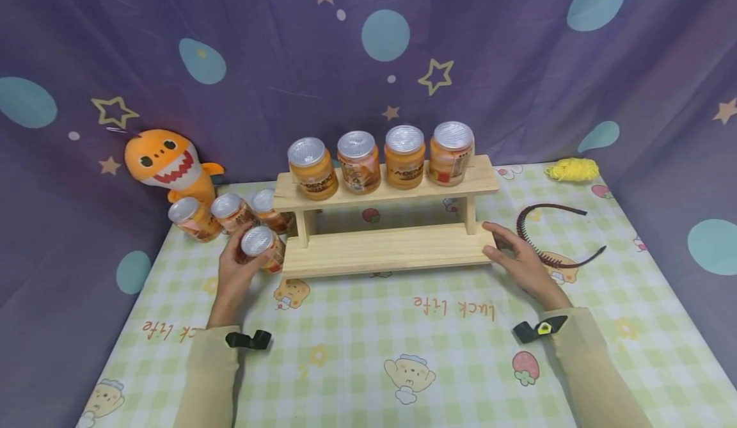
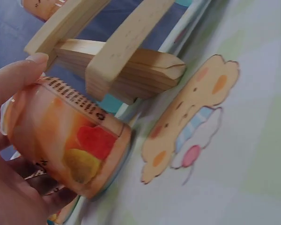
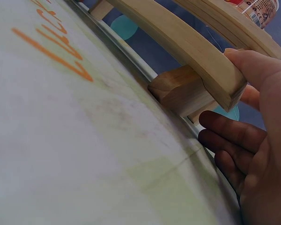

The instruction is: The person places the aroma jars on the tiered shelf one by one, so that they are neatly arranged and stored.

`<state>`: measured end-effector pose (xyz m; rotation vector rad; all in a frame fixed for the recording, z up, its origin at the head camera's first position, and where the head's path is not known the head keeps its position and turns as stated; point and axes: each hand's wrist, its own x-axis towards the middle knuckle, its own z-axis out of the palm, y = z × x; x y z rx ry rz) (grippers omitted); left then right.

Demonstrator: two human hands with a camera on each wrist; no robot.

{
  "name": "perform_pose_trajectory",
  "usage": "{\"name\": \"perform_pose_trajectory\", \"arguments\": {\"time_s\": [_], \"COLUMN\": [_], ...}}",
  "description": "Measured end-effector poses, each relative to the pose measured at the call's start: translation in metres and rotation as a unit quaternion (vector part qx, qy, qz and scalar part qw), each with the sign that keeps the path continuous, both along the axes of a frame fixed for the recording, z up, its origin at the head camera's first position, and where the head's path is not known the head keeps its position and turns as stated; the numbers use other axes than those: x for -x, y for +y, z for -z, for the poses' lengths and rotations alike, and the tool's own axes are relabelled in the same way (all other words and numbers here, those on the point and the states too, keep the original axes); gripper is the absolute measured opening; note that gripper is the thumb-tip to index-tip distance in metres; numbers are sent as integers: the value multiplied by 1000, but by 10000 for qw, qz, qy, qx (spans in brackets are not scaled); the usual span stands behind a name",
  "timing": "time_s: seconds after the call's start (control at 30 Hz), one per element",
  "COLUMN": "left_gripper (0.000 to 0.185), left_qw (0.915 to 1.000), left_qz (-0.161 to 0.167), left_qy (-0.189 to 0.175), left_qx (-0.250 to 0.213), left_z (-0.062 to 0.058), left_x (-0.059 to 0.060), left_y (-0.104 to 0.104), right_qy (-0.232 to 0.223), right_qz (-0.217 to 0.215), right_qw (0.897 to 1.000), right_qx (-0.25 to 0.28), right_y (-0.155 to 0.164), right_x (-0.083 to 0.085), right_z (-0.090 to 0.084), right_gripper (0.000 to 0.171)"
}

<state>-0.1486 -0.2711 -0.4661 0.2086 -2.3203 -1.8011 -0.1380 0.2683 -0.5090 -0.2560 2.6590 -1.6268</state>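
My left hand (image 1: 237, 271) grips an orange can (image 1: 266, 255) with a silver ridged lid, thumb on the side facing the shelf. In the left wrist view this can (image 2: 79, 140) leans close over the tablecloth, beside the left end of the two-tier wooden shelf (image 1: 380, 249). My right hand (image 1: 518, 263) holds the right end of the shelf's lower board, the thumb (image 3: 253, 65) on the board and the other fingers around its end and below. A row of several matching cans (image 1: 405, 159) stands on the upper board.
Behind my left hand stand more matching cans (image 1: 196, 219), with an orange shark plush toy (image 1: 173, 162) at their back. A dark toothed headband (image 1: 524, 229) lies right of the shelf. Yellow yarn (image 1: 572, 169) sits at the far right. A purple curtain (image 1: 259, 114) hangs behind.
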Motion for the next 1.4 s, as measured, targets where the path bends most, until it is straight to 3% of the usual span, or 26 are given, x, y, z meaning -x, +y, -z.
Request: {"name": "perform_pose_trajectory", "arguments": {"time_s": [0.3, 0.8, 1.03, 1.4], "left_gripper": [71, 66, 68, 65], "left_qw": [9995, 9985, 9987, 9959], "left_qz": [-68, -262, -345, -560], "left_qy": [307, 263, 205, 542], "left_qx": [-36, -411, -303, -468], "left_z": [5, 3, 2, -14], "left_x": [1, 0, -1, -4], "left_y": [5, 6, 4, 2], "right_qy": [40, -31, -66, 59], "right_qz": [15, 18, 48, 7], "right_qw": [10000, 9999, 9999, 10000], "right_qx": [3, 122, 58, 20], "right_y": [1, 2, 1, 2], "right_x": [0, 0, -1, 1], "right_z": [2, 5, 4, 3], "right_gripper": [52, 52, 53, 52]}}
